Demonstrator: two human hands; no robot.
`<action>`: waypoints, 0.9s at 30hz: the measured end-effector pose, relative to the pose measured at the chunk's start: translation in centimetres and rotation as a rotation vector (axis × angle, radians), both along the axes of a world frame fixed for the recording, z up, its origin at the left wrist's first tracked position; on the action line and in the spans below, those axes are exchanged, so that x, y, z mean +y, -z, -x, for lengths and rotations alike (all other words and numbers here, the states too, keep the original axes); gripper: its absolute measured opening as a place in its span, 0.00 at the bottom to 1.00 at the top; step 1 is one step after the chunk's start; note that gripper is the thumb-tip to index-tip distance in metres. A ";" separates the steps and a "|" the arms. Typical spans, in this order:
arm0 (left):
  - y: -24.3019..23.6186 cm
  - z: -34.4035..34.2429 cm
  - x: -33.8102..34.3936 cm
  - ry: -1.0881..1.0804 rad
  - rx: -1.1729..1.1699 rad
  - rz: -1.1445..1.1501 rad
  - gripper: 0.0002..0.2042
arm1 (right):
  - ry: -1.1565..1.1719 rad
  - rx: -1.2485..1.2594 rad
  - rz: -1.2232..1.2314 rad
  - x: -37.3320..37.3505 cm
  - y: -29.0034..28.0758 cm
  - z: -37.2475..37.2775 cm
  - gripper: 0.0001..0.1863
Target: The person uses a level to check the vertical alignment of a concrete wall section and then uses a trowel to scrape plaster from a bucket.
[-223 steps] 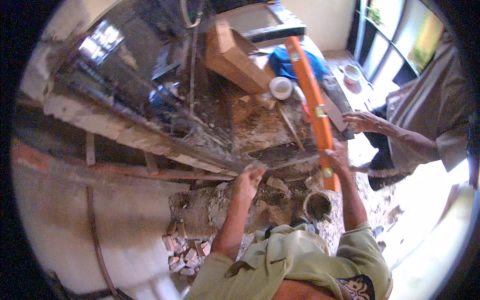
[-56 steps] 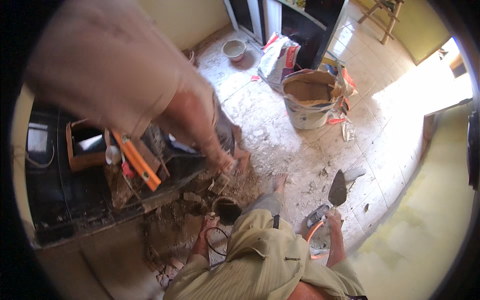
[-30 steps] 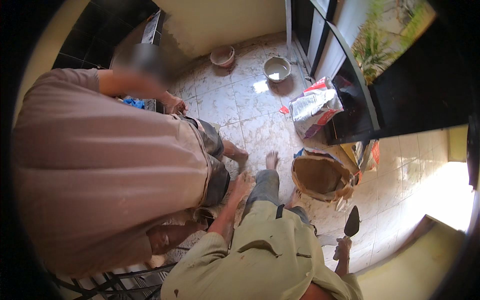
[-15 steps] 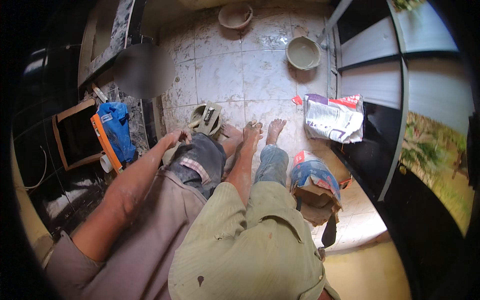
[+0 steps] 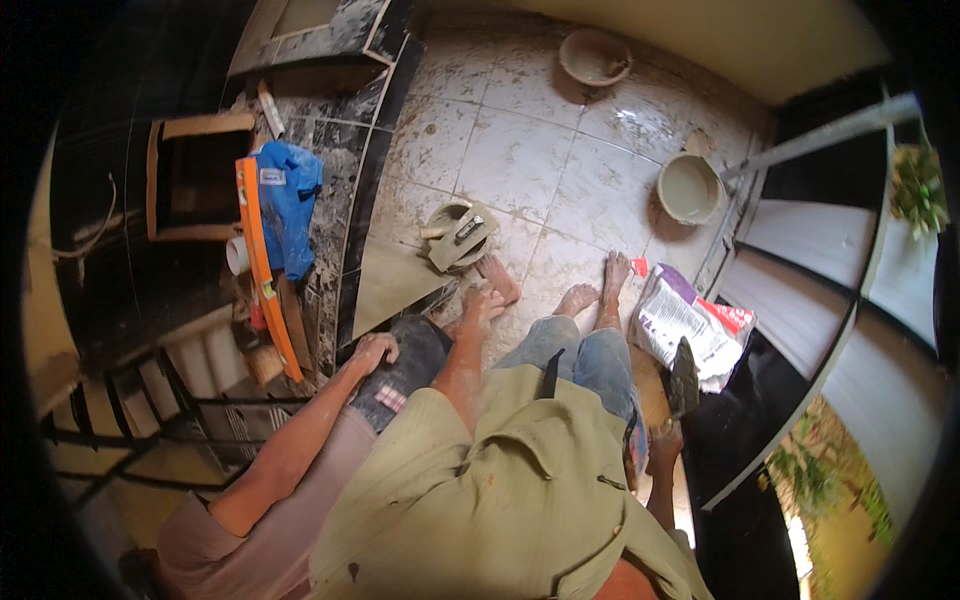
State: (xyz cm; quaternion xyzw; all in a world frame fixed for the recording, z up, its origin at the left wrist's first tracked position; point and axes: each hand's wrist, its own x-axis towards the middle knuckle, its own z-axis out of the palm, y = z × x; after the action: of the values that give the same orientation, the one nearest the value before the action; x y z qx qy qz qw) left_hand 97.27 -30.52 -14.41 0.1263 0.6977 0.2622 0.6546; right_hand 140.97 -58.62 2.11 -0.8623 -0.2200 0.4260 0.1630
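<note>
My left hand hangs loosely past a nearby person's knee, its fingers slightly bent and apart, with nothing visible in them. It is close to that person's bare foot. Low at the right, my right hand is closed on a trowel; its dark blade points up and away, in front of the torn bag. The grip is partly hidden by the hand. Just beyond my left hand stands a small bucket with a flat float lying across its rim.
At my left sits a person in a mauve shirt, one hand on a knee. An orange spirit level leans by a blue bag. Two basins, one pinkish, one pale, stand on the smeared tile floor. Glazed frames line the right.
The view has swung, shifting the room. My left hand has drawn back from beside the bucket. The trowel and my right hand have come further into view at the right.
</note>
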 end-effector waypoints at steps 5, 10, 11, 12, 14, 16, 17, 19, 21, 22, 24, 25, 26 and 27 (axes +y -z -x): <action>-0.5 2.1 1.5 -0.235 0.075 0.015 0.24 | -0.199 -0.046 -0.028 10.4 4.9 -4.0 0.16; -0.3 1.6 -2.2 -0.293 0.022 0.069 0.20 | -0.138 0.149 0.147 19.1 4.2 -7.8 0.13; -1.3 0.1 -2.5 -0.285 0.036 0.021 0.23 | -0.146 0.139 0.140 20.5 3.1 -7.7 0.13; -2.0 -0.9 -2.3 -0.277 0.051 -0.035 0.26 | -0.223 0.120 0.115 19.3 4.3 -9.1 0.14; -1.0 0.9 -4.4 -0.387 -0.081 -0.063 0.29 | -0.277 0.104 0.157 18.2 4.8 -10.5 0.15; 1.2 2.9 -7.9 -0.400 -0.208 -0.064 0.31 | -0.360 0.175 0.168 22.0 1.5 -9.0 0.12; 1.7 3.2 -9.8 -0.351 -0.273 -0.051 0.31 | -0.344 0.233 0.128 22.1 0.8 -9.0 0.12; -2.9 1.0 -10.1 -0.328 -0.030 -0.174 0.30 | -0.428 0.231 0.080 21.3 1.8 -9.2 0.12; -4.0 2.3 -12.3 -0.367 0.072 -0.118 0.31 | -0.522 0.259 -0.084 20.1 4.9 -11.2 0.14; -4.2 3.0 -13.3 -0.386 0.138 -0.098 0.32 | -0.581 0.280 -0.099 22.3 5.1 -10.7 0.14; -5.5 4.2 -16.6 -0.529 0.131 -0.165 0.31 | -0.687 0.341 0.346 27.0 5.2 -9.2 0.14; -6.5 4.0 -19.1 -0.656 0.097 -0.257 0.29 | -0.745 0.343 0.334 28.8 5.6 -8.2 0.14; -7.7 3.8 -21.5 -0.775 0.060 -0.358 0.28 | -0.886 0.362 0.131 30.2 6.1 -7.2 0.14; -8.5 3.1 -23.8 -0.900 0.064 -0.467 0.26 | -1.020 0.387 -0.075 31.6 6.6 -6.2 0.13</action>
State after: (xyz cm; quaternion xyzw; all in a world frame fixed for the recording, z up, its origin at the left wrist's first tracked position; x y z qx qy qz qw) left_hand 94.12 -54.32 -5.91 -0.0362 0.6254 0.6633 0.4094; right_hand 147.16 -27.04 -4.47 -0.5455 -0.5915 0.5937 0.0039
